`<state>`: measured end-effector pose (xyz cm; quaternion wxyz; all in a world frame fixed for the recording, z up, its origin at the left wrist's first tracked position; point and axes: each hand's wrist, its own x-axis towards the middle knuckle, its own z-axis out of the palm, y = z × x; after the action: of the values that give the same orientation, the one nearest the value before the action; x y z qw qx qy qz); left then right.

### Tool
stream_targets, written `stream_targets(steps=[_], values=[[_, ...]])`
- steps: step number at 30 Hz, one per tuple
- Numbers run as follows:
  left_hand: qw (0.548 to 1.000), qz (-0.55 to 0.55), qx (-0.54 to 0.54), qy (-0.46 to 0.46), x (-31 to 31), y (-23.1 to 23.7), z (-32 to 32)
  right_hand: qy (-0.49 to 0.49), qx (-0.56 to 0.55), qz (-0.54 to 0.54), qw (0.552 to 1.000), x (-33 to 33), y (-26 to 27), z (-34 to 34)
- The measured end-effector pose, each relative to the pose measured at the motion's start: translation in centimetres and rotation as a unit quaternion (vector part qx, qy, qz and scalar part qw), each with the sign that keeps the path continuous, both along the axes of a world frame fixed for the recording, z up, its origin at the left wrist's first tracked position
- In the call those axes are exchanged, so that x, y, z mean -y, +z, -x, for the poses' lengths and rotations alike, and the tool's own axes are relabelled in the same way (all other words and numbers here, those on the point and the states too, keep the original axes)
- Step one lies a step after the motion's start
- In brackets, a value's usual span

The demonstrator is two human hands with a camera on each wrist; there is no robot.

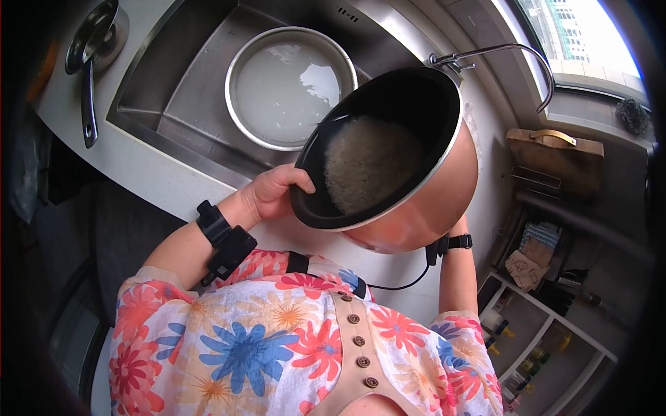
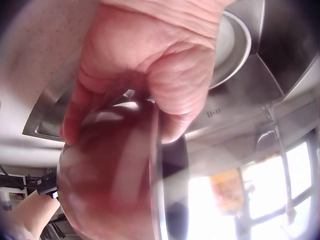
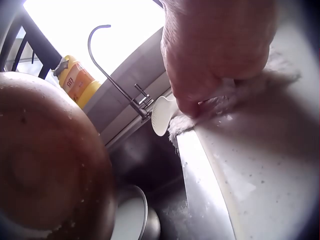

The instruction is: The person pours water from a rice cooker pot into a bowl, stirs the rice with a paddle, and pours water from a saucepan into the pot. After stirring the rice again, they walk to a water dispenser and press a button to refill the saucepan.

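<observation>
My left hand (image 1: 272, 195) grips the rim of a copper-coloured rice cooker pot (image 1: 423, 211), thumb over the black inner wall and fingers on the outside. The pot is tilted toward the sink, with wet rice (image 1: 371, 163) pooled low in it. Beyond its rim a round metal basin (image 1: 229, 87) of cloudy, whitish water sits in the sink. The pot hides my right hand in the head view. In the right wrist view that hand (image 3: 217, 50) is at the counter over a fuzzy greyish cloth (image 3: 182, 124), fingers curled round the handle end of a white rice paddle (image 3: 161, 116).
The steel sink (image 1: 198, 76) has a thin curved faucet (image 1: 517, 47) at its back right corner. A metal ladle (image 1: 88, 90) lies at the left on the counter (image 1: 173, 170). A wooden board (image 1: 562, 163) and open shelves (image 1: 548, 326) stand on the right.
</observation>
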<state>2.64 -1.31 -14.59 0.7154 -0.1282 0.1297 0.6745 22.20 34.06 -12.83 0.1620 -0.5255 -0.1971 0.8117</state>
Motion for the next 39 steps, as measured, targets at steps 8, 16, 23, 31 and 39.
stream_targets(steps=[8,16,23,31,39], values=[[1.0,-0.016,-0.004,-0.01,0.0,0.6,0.3,0.095,0.3,-0.242,0.918,1.2,-3.3,-3.9],[1.0,0.004,-0.012,0.0,0.1,0.6,0.2,0.207,0.135,-0.394,0.885,5.4,-3.8,-6.4],[1.0,0.003,-0.008,0.007,-0.1,1.0,0.2,0.287,0.186,-0.477,0.81,11.1,-3.4,-10.2],[0.999,-0.004,-0.033,0.009,0.0,0.5,0.0,0.301,0.2,-0.474,0.803,13.0,2.6,-6.4],[0.999,-0.001,-0.032,0.004,0.0,0.3,0.0,0.159,0.074,-0.369,0.913,6.4,1.9,-3.3]])
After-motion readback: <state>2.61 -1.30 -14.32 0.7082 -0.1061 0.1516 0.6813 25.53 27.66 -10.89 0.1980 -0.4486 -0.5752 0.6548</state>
